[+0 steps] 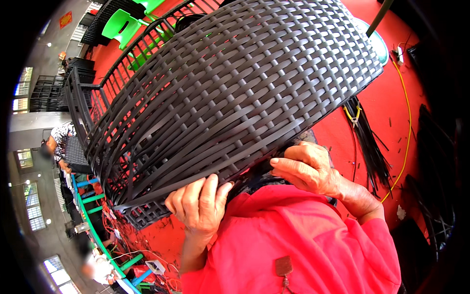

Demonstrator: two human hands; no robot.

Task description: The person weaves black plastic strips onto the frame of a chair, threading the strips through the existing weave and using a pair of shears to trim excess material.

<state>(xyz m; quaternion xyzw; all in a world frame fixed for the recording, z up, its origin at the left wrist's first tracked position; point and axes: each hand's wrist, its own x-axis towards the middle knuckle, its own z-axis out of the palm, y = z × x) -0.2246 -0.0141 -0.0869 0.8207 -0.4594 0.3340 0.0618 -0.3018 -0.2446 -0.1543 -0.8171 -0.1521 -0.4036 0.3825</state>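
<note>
A large woven wicker piece (254,83) of dark grey plastic strips lies tilted before me, close to my red shirt. Its right part is tightly woven; toward the left, long loose strips (156,161) fan out and bunch together at the lower left corner. My left hand (198,203) is closed over the near edge, fingertips on the outermost flat strip. Farther right, my right hand (308,169) is curled just beneath the near edge, its fingers bent together. Whatever lies in the right hand is hidden.
A bundle of black strips (369,147) lies on the red floor (382,108) at right, with a yellow-handled tool (352,115) on it. A yellow cable (409,122) runs beyond. Green chairs (122,27) stand far left. Two other people (63,139) are at the left.
</note>
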